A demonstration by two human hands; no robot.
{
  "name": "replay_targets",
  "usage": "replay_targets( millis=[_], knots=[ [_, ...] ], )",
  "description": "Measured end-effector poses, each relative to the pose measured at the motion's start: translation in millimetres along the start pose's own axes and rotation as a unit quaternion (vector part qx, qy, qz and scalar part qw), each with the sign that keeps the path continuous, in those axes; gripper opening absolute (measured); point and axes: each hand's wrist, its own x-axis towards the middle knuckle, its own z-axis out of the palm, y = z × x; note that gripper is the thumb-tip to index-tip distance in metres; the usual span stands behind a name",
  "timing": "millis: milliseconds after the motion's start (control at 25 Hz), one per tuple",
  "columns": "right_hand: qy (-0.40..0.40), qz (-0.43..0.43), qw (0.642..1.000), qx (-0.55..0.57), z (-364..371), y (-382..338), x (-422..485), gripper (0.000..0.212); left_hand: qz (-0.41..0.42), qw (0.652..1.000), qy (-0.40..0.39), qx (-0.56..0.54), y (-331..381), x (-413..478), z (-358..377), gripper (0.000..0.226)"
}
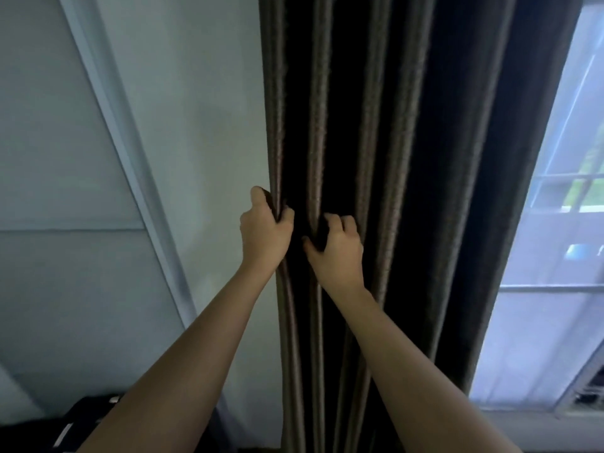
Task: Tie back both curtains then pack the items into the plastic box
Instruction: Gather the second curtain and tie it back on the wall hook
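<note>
Gathering the dark curtain [376, 132] beside the window [562, 223], the left hand [264, 228] grips its outer edge while the right hand [336, 246] pinches a fold, no tie-back or plastic box in view, so packing seemingly remains.

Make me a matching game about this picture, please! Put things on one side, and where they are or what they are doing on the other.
Things:
1. left hand
2. right hand
3. window
4. wall

Places or states:
A. bright, right of the curtain
B. grips the curtain's left edge
C. pale, left of the curtain
D. grips a fold nearer the curtain's middle

Pairs: 1-B, 2-D, 3-A, 4-C
</note>
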Motion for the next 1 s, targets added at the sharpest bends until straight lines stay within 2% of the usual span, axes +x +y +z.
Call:
replay_targets(
  millis=[80,160,240,320,560,720,840,1000],
  knots=[
    [-0.026,0.010,0.999,0.016,7,2,-6,0.048,-0.019,0.999,-0.037,-0.015,-6,7,-6,0.013],
    [-0.037,0.026,0.999,0.012,14,11,-19,0.043,-0.028,0.997,-0.078,-0.006,-14,5,-8,0.024],
    [-0.031,0.041,0.998,-0.024,21,29,-36,0.036,-0.002,0.990,-0.131,0.056,-25,-9,-4,0.037],
    [-0.050,0.051,0.996,-0.056,27,48,-59,0.026,0.021,0.978,-0.190,0.088,-34,-25,1,0.036],
    [-0.118,0.032,0.991,-0.048,38,78,-91,0.044,-0.003,0.946,-0.324,0.001,-27,-32,13,0.039],
    [-0.177,0.045,0.979,-0.087,39,84,-96,0.036,0.001,0.931,-0.364,0.031,-22,-22,17,0.033],
    [-0.197,0.060,0.973,-0.106,43,85,-103,0.037,-0.023,0.917,-0.396,0.034,-21,-18,21,0.035],
    [-0.211,0.040,0.969,-0.124,52,84,-100,0.044,-0.063,0.905,-0.420,-0.015,-10,-26,23,0.036]
  ],
)
